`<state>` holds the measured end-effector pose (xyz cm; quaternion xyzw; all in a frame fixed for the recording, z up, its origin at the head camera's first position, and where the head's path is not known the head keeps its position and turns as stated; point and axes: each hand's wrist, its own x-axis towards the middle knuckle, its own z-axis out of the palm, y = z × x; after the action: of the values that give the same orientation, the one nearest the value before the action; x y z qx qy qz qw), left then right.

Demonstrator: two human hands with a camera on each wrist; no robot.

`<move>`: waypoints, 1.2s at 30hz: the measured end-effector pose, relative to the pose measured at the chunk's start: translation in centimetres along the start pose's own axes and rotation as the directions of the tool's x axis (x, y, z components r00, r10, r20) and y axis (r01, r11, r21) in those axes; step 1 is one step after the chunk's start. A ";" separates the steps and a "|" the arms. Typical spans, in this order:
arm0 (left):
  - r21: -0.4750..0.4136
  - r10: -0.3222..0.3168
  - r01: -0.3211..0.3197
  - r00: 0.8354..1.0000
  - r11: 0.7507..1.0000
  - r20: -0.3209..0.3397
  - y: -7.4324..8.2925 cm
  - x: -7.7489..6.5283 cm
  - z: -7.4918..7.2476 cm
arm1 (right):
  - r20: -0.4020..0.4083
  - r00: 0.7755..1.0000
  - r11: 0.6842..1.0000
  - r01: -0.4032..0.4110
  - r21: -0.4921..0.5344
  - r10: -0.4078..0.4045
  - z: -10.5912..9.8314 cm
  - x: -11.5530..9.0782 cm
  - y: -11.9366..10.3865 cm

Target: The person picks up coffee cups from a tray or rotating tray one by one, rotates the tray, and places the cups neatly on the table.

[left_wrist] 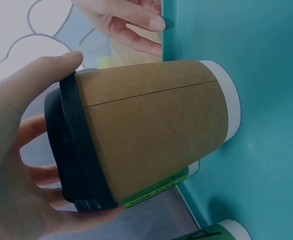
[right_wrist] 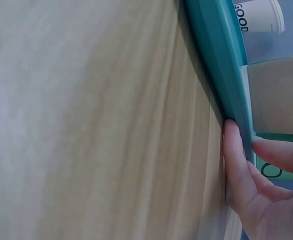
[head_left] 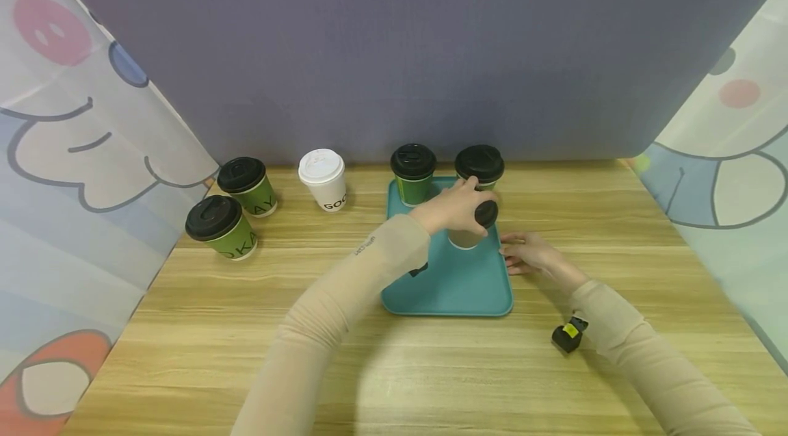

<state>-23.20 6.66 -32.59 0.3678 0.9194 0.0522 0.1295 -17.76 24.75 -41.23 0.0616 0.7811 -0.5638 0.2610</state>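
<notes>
Right of centre in the frame, the left hand (head_left: 458, 209) is gripping a brown cup (left_wrist: 156, 125) by its black lid (left_wrist: 86, 155), the thumb pressing one side of the rim and the fingers curling round the other. The cup is being held upright over the teal tray (head_left: 455, 292), its white base at or near the surface (whether the two are touching is hard to tell). Just to the right, the right hand (head_left: 529, 252) is pinching the tray's edge, thumb and fingers closing on either side. Toward the top of the tray, a left green cup (head_left: 414, 189) and a right green cup (head_left: 486, 185) are standing side by side under black lids. Left of the tray, a white cup (head_left: 326, 193) reading "GOOD" is standing on the wooden table (head_left: 246, 340); farther left, an upper green cup (head_left: 258, 200) and a lower green cup (head_left: 232, 239) are standing close together. Lids are covering all six, hiding their contents
</notes>
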 end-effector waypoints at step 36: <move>0.022 -0.004 0.006 0.997 1.000 -0.077 -2.9 -4.7 -1.4 | 0.007 1.000 0.997 0.020 0.069 -0.020 0.3 0.0 -0.1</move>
<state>-22.27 1.34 -30.91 0.3647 0.9251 0.0559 0.0901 -17.65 24.49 -41.23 0.0607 0.7607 -0.5933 0.2561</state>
